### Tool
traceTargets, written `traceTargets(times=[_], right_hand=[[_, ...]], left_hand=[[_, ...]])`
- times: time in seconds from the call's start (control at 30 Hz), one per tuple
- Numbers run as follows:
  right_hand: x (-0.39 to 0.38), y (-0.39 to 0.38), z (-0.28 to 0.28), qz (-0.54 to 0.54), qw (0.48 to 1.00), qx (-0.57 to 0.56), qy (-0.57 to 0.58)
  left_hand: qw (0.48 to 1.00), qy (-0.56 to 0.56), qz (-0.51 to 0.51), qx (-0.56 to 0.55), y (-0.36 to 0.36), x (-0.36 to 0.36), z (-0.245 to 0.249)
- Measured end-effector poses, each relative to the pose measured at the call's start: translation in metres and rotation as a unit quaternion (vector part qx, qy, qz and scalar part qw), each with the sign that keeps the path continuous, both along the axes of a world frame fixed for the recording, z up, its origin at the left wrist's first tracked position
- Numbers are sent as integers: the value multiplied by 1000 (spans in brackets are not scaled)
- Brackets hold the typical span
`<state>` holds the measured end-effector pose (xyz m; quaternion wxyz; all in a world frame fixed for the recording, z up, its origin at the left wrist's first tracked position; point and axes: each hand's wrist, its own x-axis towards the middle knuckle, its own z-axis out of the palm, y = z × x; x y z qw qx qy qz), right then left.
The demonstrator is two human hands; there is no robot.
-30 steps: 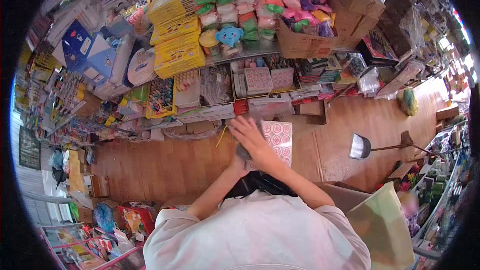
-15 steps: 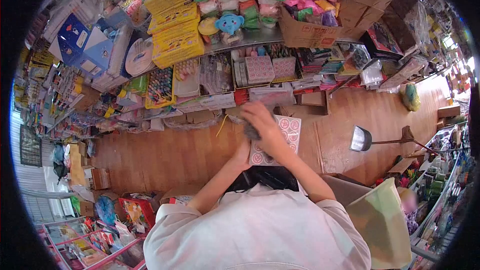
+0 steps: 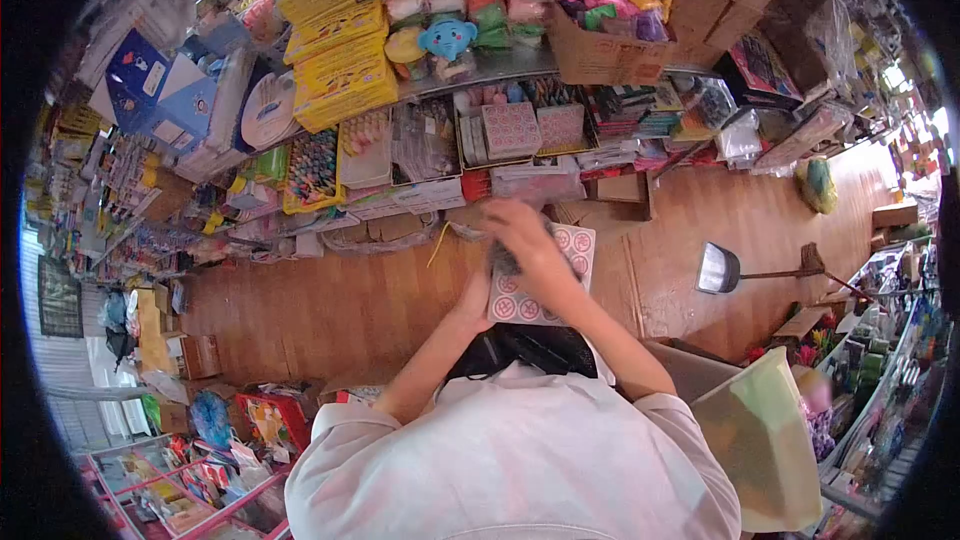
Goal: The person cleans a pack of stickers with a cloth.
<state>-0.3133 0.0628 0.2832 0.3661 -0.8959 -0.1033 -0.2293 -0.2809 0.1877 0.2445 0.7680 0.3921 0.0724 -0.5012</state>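
Observation:
In front of my chest is a flat white box printed with rows of red circles that have characters inside. My left hand grips its left edge, with most of its fingers hidden under or behind it. Across the middle of the box lies my right hand, closed over a dark grey cloth pressed to the printed face. The cloth is partly covered by the hand and slightly blurred.
Ahead stands a crowded shelf with similar printed boxes, yellow boxes, a blue elephant-shaped item and an open carton. A long-handled dustpan stands on the wooden floor to the right. A beige bin is close at my right side.
The box and both hands have shifted slightly left in view, as has the shelf. My right hand stays over the box with the cloth.

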Motion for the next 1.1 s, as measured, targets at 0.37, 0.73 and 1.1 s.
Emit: traceTargets(times=[0.37, 0.73, 1.1], right_hand=[[-45, -25, -15, 46, 999, 6, 15], [2, -14, -22, -39, 999, -9, 8], [-79, -95, -40, -213, 955, 177, 103]], left_hand=[[985, 18, 63, -157, 7, 32, -17], [989, 87, 62, -101, -24, 6, -15], [997, 25, 9, -79, -41, 57, -25]])
